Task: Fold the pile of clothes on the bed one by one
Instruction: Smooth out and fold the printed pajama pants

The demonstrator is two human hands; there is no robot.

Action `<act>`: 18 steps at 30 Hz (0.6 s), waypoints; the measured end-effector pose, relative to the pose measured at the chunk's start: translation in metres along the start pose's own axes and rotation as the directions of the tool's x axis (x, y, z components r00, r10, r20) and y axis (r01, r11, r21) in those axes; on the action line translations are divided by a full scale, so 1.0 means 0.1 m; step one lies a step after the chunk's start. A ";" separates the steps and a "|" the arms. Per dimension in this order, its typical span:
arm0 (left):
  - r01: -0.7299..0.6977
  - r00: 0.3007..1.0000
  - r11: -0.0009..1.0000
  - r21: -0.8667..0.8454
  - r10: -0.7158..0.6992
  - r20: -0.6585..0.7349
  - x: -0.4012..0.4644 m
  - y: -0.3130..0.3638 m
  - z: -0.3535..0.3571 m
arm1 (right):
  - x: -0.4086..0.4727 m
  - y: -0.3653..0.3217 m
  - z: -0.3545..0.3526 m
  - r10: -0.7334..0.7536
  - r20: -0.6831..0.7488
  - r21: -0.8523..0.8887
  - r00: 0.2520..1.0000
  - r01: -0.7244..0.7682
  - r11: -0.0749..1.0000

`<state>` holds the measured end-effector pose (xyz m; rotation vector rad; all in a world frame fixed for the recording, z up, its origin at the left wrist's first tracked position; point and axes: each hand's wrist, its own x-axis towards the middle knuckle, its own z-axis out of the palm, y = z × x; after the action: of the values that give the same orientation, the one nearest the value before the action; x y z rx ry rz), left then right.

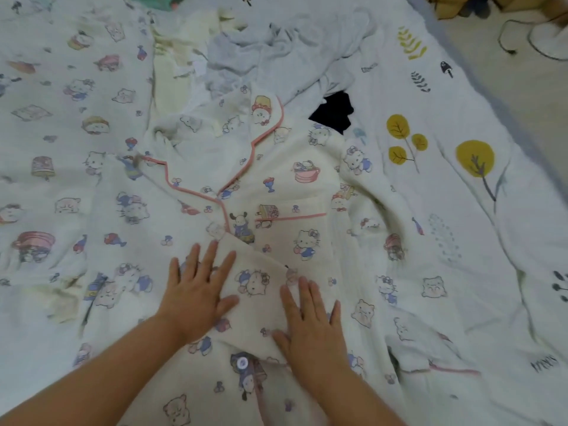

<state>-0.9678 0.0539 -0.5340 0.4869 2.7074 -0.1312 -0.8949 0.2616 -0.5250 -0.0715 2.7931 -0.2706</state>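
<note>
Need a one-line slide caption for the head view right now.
Both hands, left and right, press flat on a pink-trimmed cartoon-print pajama top spread on the bed, unfolded clothes piled beyond.

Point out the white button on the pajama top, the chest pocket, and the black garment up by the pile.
white button point(242, 362), head view: on the button's face, between the wrists.
chest pocket point(295, 238), head view: middle of the pocket, below its pink trim.
black garment point(333, 112), head view: middle of the dark cloth.
</note>
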 end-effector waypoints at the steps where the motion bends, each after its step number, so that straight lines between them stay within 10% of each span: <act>1: 0.002 1.000 1.000 -0.030 -0.001 0.026 0.00 0.07 -0.09 | 0.03 0.01 -0.09 -0.038 -0.011 0.033 0.999 0.039 0.999; 6: -0.068 0.995 0.956 -0.286 0.046 -0.085 0.02 0.38 -0.46 | 0.13 0.45 -0.65 0.118 -0.379 0.274 0.918 -0.010 0.962; 9: -0.066 0.989 0.914 -0.400 0.007 -0.148 0.08 0.64 -0.60 | 0.16 0.88 -0.99 0.405 -0.368 0.388 0.837 -0.257 0.885; 13: -0.039 0.996 0.888 -0.458 0.000 -0.086 0.14 0.95 -0.70 | 0.10 1.40 -1.09 0.717 0.016 0.390 0.697 -0.665 0.637; 18: -0.016 0.998 0.808 -0.589 -0.025 -0.061 0.11 1.17 -0.80 | -0.07 1.57 -1.14 0.641 0.233 0.177 0.732 -0.679 0.712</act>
<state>-0.9643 0.1797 -0.4675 0.2916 2.6146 0.7246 -0.9290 0.4366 -0.4475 0.9224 2.3994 -0.4039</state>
